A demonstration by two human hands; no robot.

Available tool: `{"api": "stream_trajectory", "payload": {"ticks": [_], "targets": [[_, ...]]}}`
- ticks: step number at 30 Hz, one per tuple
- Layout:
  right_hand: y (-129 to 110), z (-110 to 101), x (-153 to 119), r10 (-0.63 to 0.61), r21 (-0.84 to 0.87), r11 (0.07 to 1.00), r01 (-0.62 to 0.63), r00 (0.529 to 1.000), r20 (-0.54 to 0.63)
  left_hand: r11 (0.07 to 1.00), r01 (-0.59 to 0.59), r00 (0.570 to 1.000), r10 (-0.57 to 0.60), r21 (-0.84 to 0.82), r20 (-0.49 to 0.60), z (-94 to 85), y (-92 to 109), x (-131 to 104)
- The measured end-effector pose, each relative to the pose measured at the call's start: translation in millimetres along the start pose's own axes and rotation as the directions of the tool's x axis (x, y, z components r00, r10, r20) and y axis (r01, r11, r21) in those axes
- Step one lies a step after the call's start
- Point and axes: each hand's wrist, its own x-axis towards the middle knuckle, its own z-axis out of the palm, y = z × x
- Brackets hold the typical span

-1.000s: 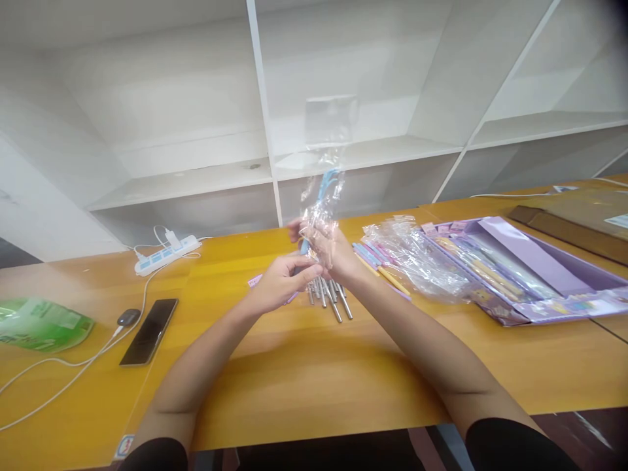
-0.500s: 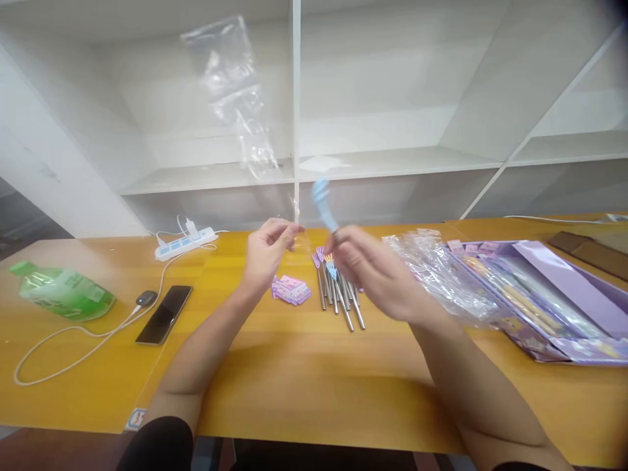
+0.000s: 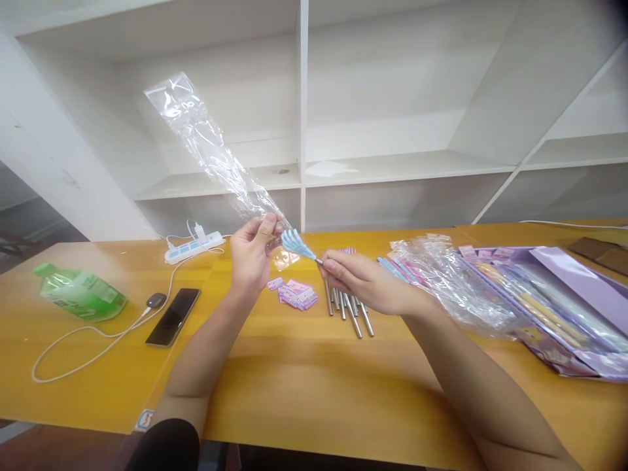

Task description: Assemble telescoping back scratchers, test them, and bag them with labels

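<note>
My left hand (image 3: 252,252) pinches the mouth end of a long clear plastic bag (image 3: 210,140), which sticks up and away to the left. In my right hand (image 3: 366,278) is a back scratcher (image 3: 298,244) with a light-blue, claw-shaped head and a metal shaft. Its head points left, right beside the bag's near end; whether it is inside cannot be made out. Below, several metal-shafted back scratchers (image 3: 360,320) lie in a bunch, partly hidden by my right hand. A small pile of pink and purple cards (image 3: 298,296) lies just left of them.
Right of my hand are a heap of clear bags (image 3: 449,288) and a purple box (image 3: 554,353) holding packaged items. On the left lie a green bottle (image 3: 81,293), a phone (image 3: 173,317), a cable and a power strip (image 3: 195,247). White shelving (image 3: 383,98) rises behind the table.
The back scratcher's head has swung down and left to my left hand. The bag now leans further left and lower. My view has shifted slightly.
</note>
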Motion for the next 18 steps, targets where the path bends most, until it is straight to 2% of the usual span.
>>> {"api": "stream_trajectory", "payload": {"ticks": [4,7,9,13,18], "targets": [[5,-1,6,-0.037,-0.046,0.998,0.036,0.999,-0.010,0.999,-0.002,1.000,0.002,-0.035,0.003,0.6,7,-1],[5,-3,7,-0.018,-0.065,0.998,0.018,1.000,0.003,0.998,-0.017,1.000,0.018,-0.052,0.016,2.0,12,-2],[5,-3,5,0.002,-0.065,0.998,-0.004,1.000,-0.030,0.999,-0.004,1.000,0.005,-0.052,0.009,3.0,14,-3],[4,-5,3,0.019,-0.079,0.997,-0.024,0.998,-0.061,0.999,0.030,0.999,-0.031,-0.044,-0.011,3.6,14,-4],[4,-11,2,0.023,-0.087,0.996,-0.029,0.997,-0.073,0.996,0.058,0.998,-0.057,-0.062,0.013,3.0,13,-5]]}}
